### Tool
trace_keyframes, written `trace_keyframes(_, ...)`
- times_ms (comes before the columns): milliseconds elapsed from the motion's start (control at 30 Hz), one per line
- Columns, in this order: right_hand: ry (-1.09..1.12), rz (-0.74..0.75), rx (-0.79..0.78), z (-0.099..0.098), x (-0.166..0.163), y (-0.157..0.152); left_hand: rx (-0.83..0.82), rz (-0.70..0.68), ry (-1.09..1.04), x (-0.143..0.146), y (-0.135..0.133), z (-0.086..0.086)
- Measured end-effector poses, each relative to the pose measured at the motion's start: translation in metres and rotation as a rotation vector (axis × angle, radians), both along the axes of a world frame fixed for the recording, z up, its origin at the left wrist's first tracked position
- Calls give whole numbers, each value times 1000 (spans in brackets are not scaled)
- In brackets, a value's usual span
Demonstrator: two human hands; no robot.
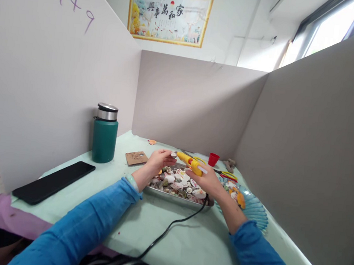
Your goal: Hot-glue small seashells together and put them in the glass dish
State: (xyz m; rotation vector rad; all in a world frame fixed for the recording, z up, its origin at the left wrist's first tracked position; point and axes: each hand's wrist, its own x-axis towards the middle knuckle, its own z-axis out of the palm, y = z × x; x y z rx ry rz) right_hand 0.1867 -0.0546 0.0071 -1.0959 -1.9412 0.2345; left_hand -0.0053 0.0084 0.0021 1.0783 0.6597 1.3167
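My right hand (205,180) is wrapped round a yellow hot glue gun (192,163), its nozzle pointing left. Between the fingertips of my left hand (160,159) is a small shell (173,154), close to the nozzle; whether the two touch I cannot tell. Both hands are above a metal tray (175,200) heaped with many small shells (179,182). From the glue gun a black cord (170,226) runs down over the near side of the table to my lap.
A green bottle (104,136) and a black phone-like slab (55,181) are on the left. Behind the tray lie a brown card (136,158) and a red cup (213,159). Yellow-handled pliers (228,174) and a blue shell-shaped plate (256,211) are at right. Grey partitions enclose the table.
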Motion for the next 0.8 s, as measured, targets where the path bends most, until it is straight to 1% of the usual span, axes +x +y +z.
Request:
trace_keyframes(300, -14, 11, 2, -1, -1, 0, 35, -6, 37, -1, -3, 1)
trace_keyframes(500, 46, -8, -59, 2, -2, -1, 31, -5, 45, -1, -3, 1)
trace_keyframes(633, 81, -25, -63, 2, -1, 0, 21, 8, 30, -1, -2, 1)
trace_keyframes(800, 63, 15, -58, 2, -2, -2, 22, -10, 32, -1, -2, 0)
